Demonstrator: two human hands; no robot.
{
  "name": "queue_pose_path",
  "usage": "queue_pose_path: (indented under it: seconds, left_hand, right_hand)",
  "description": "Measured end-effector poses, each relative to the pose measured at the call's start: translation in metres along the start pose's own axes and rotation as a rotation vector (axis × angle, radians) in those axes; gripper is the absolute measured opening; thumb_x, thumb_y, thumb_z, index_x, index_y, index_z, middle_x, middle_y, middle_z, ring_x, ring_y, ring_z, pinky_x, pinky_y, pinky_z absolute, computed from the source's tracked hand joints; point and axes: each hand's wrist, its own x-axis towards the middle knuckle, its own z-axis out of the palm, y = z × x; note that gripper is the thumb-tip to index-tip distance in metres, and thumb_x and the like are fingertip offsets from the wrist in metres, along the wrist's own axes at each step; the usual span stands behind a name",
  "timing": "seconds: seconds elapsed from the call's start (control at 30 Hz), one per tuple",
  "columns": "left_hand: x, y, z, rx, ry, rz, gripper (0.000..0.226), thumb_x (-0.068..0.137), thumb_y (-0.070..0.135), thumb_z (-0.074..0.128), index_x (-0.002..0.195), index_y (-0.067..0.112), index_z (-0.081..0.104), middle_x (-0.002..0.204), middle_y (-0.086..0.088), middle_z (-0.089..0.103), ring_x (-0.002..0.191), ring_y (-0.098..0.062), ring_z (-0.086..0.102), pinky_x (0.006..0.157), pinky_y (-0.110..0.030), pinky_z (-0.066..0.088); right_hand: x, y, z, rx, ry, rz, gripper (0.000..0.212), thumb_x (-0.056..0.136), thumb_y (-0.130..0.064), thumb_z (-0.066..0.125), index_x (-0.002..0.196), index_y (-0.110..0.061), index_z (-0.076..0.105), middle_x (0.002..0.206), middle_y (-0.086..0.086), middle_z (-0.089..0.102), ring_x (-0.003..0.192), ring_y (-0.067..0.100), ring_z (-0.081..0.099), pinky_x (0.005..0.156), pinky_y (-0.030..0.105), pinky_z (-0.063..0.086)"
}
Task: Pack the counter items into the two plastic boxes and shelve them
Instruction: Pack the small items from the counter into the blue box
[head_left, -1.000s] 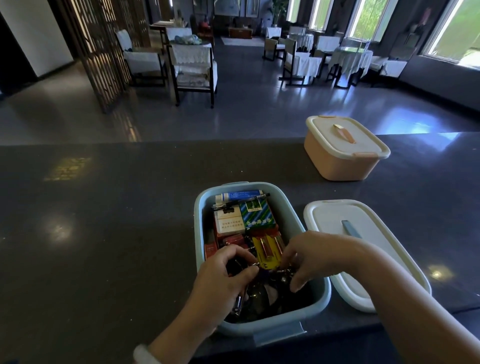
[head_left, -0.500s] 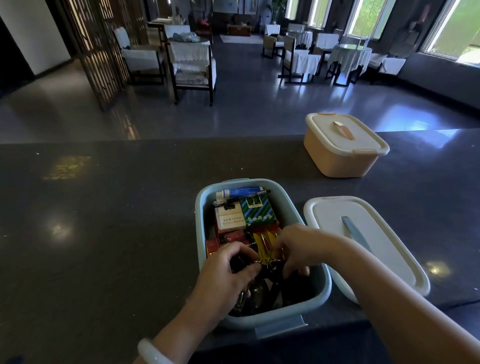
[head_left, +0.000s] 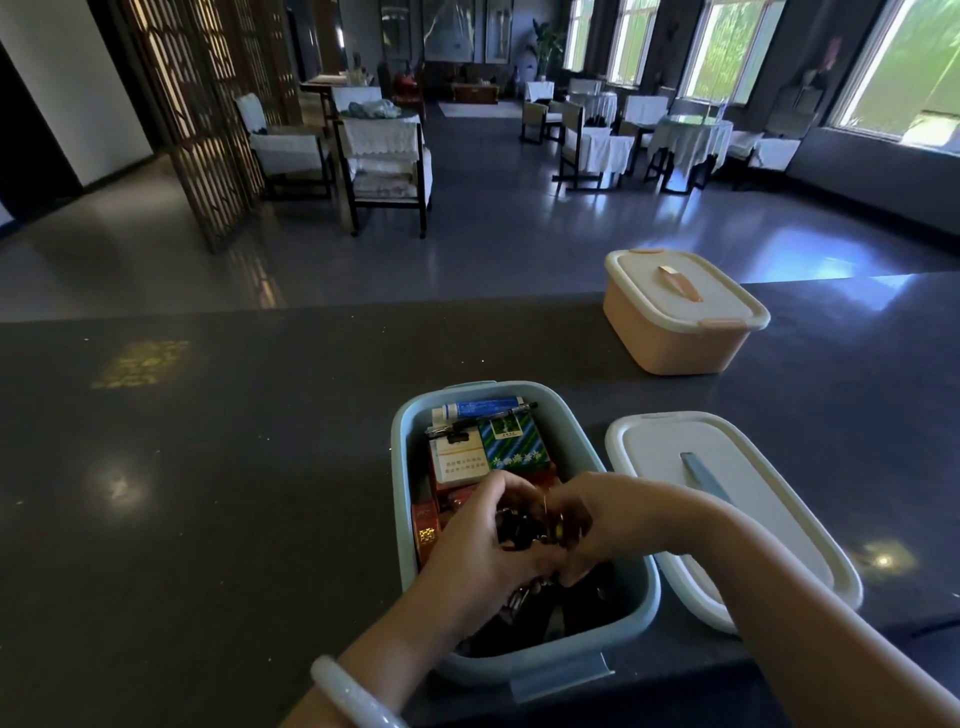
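An open light-blue plastic box (head_left: 401, 467) sits near the counter's front edge, holding cigarette packs (head_left: 460, 460), a green patterned pack (head_left: 511, 441), a blue tube (head_left: 483, 408), a pen and dark items. My left hand (head_left: 483, 551) and my right hand (head_left: 597, 519) are both inside the box, fingers closed together over a cluster of small dark and gold metal pieces (head_left: 540, 525). The box's white lid (head_left: 753, 519) with a blue handle lies flat to its right. A peach box (head_left: 670, 332) with its lid on stands further back on the right.
The dark stone counter (head_left: 208, 493) stretches left and right. Beyond its far edge is a dining room with chairs and covered tables. A pale bangle (head_left: 348, 696) circles my left wrist.
Both hands have drawn closer together over the box's middle, lifting the small metal pieces slightly. The view has shifted up a little.
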Motion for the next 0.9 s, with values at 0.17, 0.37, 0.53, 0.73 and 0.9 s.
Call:
queue_pose_path:
  seconds: [0.17,0.37,0.53,0.73,0.9]
  left_hand:
    - [0.012,0.004,0.011,0.074,-0.100,0.011,0.049,0.068,0.038,0.084,0.105,0.038,0.052,0.111,0.013,0.058,0.098,-0.006,0.062,0.073,-0.016,0.053]
    - [0.010,-0.003,0.016,0.321,-0.159,0.065,0.058,0.071,0.040,0.082,0.119,0.033,0.048,0.122,0.019,0.038,0.107,0.012,0.043,0.076,0.002,0.040]
    - [0.004,-0.009,0.006,0.426,-0.130,0.083,0.060,0.076,0.035,0.079,0.126,0.035,0.047,0.122,0.025,0.039,0.115,0.005,0.043,0.096,-0.014,0.039]
    - [-0.002,-0.017,0.005,0.716,-0.049,0.124,0.047,0.082,0.037,0.071,0.125,0.036,0.053,0.120,0.026,0.045,0.118,-0.001,0.037,0.106,-0.029,0.027]
    - [-0.006,-0.019,0.006,0.596,-0.011,0.188,0.021,0.085,0.021,0.071,0.105,0.027,0.071,0.103,0.020,0.055,0.101,0.001,0.052,0.092,-0.023,0.044]
  right_hand:
    - [-0.009,0.014,-0.010,-0.097,0.082,0.101,0.018,0.073,-0.020,0.078,0.065,-0.027,0.064,0.060,-0.014,0.057,0.059,-0.002,0.051,0.061,0.015,0.042]
    - [-0.010,0.026,-0.011,-0.283,0.027,0.172,0.012,0.073,-0.025,0.080,0.076,-0.024,0.068,0.070,-0.014,0.061,0.066,0.001,0.055,0.064,0.016,0.044]
    - [-0.010,0.031,-0.008,-0.257,0.081,0.169,0.026,0.073,-0.027,0.080,0.098,-0.031,0.073,0.068,-0.025,0.061,0.065,-0.012,0.057,0.060,0.008,0.042]
    - [0.001,0.027,0.002,-0.238,0.195,0.094,0.025,0.070,-0.035,0.081,0.092,-0.035,0.069,0.079,-0.021,0.057,0.072,-0.004,0.056,0.061,0.012,0.041]
    - [0.003,0.024,0.010,-0.268,0.077,0.063,0.029,0.071,-0.036,0.082,0.096,-0.030,0.070,0.087,-0.017,0.059,0.078,-0.001,0.057,0.067,0.012,0.045]
